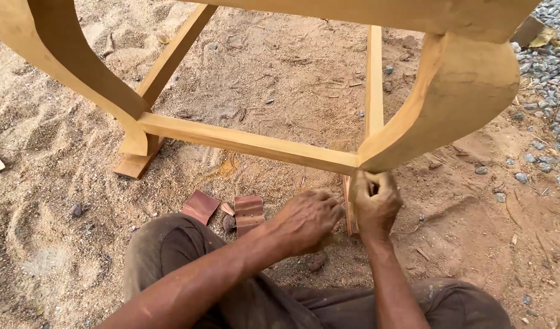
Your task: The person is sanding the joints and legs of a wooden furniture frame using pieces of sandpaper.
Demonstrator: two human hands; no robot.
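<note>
Head view: sanding the lower curved leg (377, 146) at 5 o'clock, right hand (375, 204) clenched on sandpaper (350, 210) (left hand (307, 220) loosely curled, steadying), next probably needing firm strokes downward.

Person is crouching on sandy ground (60, 201) under an unfinished wooden frame (249, 143). Right hand (375, 204) is closing in a fist around the foot of the curved leg (456, 103). Left hand (307, 220) is resting just beside it, fingers curled. Two reddish sandpaper pieces (231, 210) are lying near the knee; grey gravel (551, 67) is bordering the sand at right.
</note>
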